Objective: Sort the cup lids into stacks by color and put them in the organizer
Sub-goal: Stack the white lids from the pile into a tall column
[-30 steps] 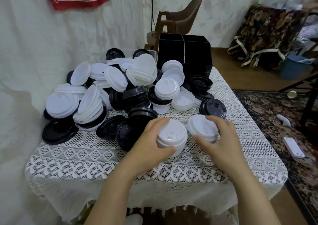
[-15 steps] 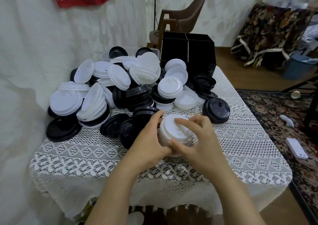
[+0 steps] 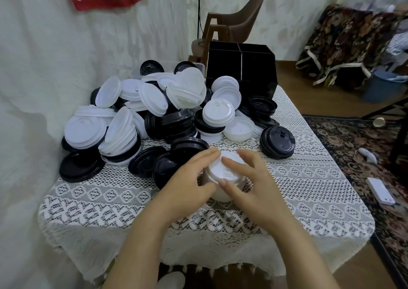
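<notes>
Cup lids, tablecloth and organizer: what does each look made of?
The white lid stack looks like thin moulded plastic, matte, translucent at the rims. The black lid has the same moulding but is glossier, with highlights on its ridges. The tablecloth is white openwork lace with a fringed edge; the fibre is unclear. The organizer shows rigid black panels with a sheen, likely acrylic or plastic.

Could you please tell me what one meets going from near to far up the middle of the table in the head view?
First the lace tablecloth → white lid stack, held between left hand and right hand → heap of black and white lids → black organizer → brown chair.
</notes>
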`<control>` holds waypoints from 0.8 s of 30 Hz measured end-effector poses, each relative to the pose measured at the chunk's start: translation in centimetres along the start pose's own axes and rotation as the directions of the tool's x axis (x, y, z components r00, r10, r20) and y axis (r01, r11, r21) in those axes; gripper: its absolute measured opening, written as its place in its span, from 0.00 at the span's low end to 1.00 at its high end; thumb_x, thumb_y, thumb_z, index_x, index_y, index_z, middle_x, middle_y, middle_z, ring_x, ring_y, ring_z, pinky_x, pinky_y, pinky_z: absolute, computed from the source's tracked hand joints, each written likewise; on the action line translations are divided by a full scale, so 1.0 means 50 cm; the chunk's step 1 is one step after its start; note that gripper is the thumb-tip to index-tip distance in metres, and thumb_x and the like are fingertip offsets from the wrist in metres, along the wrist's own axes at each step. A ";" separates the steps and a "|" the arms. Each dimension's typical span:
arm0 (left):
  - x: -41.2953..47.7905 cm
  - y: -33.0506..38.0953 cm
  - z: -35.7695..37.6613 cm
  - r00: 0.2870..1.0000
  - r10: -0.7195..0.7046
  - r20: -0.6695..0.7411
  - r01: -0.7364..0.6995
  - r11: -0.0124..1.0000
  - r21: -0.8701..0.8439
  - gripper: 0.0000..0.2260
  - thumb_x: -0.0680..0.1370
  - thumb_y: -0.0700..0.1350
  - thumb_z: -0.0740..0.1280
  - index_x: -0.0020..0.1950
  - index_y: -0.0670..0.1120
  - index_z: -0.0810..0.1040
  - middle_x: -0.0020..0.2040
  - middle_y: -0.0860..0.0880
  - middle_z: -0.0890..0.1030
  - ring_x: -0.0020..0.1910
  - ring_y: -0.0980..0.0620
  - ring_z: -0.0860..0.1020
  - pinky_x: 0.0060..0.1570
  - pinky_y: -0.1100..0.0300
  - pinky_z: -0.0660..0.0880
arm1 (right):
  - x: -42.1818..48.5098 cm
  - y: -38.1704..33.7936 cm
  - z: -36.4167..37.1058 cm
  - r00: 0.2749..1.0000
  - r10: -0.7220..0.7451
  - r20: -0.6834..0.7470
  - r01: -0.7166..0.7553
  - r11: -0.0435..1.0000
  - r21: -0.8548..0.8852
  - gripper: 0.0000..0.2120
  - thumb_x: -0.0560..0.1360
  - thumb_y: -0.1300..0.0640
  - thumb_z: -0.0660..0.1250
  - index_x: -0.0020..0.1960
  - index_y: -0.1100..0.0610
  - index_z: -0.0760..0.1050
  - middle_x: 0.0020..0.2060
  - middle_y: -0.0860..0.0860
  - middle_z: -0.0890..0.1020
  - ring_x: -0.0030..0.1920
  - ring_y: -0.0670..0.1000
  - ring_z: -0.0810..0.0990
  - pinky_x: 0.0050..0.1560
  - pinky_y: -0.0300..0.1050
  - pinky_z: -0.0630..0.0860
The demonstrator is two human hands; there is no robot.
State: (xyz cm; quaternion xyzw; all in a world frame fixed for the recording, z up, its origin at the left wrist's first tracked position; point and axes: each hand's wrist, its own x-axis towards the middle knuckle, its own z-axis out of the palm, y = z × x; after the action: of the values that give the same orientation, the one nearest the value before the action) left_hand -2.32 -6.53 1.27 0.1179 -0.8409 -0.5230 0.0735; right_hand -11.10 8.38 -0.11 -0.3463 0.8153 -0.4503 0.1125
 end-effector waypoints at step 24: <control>0.002 0.006 -0.077 0.725 0.340 -0.598 -0.041 0.889 0.455 0.17 0.75 0.36 0.67 0.63 0.44 0.77 0.62 0.49 0.77 0.61 0.51 0.75 0.61 0.60 0.70 | 0.006 0.043 0.003 0.998 -0.044 0.041 0.031 0.956 0.292 0.19 0.67 0.37 0.71 0.58 0.32 0.77 0.66 0.27 0.66 0.71 0.42 0.65 0.68 0.55 0.70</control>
State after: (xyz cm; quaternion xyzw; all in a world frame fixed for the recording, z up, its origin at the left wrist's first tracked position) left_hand -1.49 -9.73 3.22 0.2192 -0.8570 -0.2467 0.3957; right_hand -12.23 8.86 -1.87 -0.3519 0.7304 -0.5593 0.1729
